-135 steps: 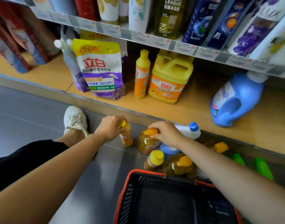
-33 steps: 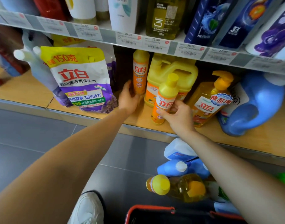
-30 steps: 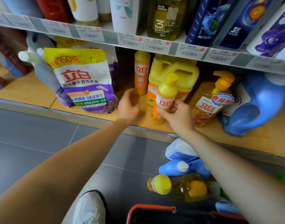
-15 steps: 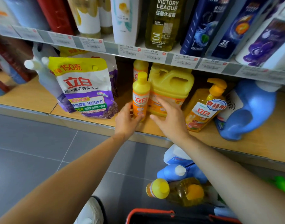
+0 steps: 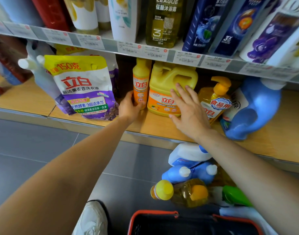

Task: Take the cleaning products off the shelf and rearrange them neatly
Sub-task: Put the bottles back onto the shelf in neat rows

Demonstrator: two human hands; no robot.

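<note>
Fingers of the left hand (image 5: 129, 108) curl round the foot of a slim yellow plastic bottle (image 5: 140, 85) with an orange label. The bottle stands upright on the pale wooden shelf board (image 5: 159, 127), back from its front edge. Just right of it stands a big yellow handled jug (image 5: 164, 102); the right hand (image 5: 189, 111) lies against its front, fingers straight and spread. Farther right, a tilted clear pump bottle (image 5: 213, 100) holds amber liquid beside a tipped blue jug (image 5: 254, 114). Left stands a purple-and-white pouch (image 5: 84, 89). Below the front edge, on the grey floor (image 5: 43, 150), a clear lying bottle (image 5: 184, 195) holds amber liquid, near a red-rimmed basket (image 5: 153, 213).
</note>
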